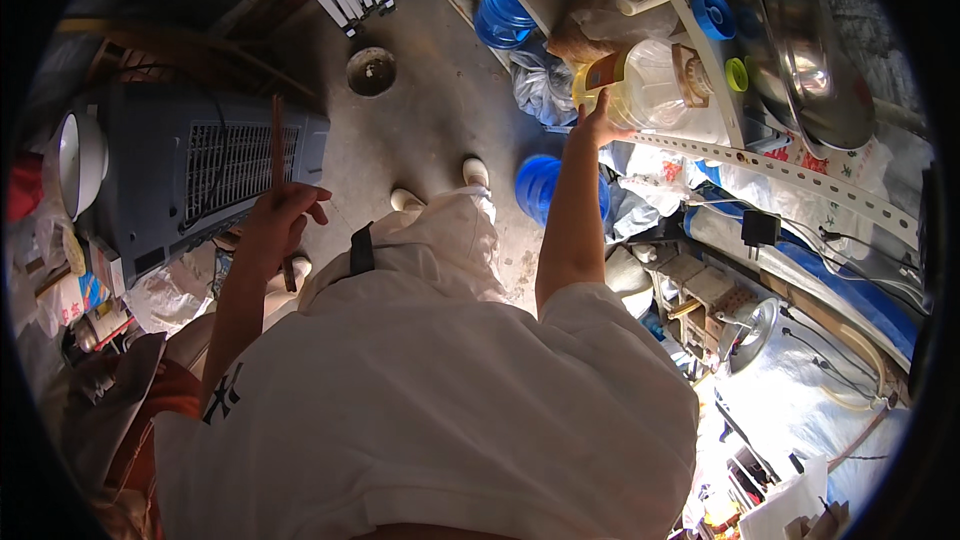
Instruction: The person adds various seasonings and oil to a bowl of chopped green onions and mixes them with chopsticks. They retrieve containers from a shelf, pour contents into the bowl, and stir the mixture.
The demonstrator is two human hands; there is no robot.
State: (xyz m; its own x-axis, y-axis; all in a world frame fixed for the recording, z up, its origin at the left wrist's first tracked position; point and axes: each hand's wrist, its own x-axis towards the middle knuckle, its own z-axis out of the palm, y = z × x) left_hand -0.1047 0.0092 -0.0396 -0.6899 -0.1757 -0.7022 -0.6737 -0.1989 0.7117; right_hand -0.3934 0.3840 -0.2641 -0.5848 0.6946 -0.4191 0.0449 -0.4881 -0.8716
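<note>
Slim wooden chopsticks (277, 142) pass through my left hand (283, 217). Its thumb side pinches them while other fingers stick out loosely. Beyond that hand is a grey appliance casing (150, 157) with a grille. My right hand (596, 125) reaches to the shelving and grips the lower end of a large clear plastic bottle (656, 86). Yellow liquid shows at that end, with a label beside it; a handle sits near its other end. I cannot tell whether the bottle stands or lies. The underside of the right palm is hidden.
A perforated metal shelf edge (780, 169) runs below the bottle. Blue water jugs (538, 187) stand on the concrete floor (435, 112). A round hole (371, 71) is ahead. A white bowl (81, 165) is at left. A black power adapter (760, 229) hangs among cables at right.
</note>
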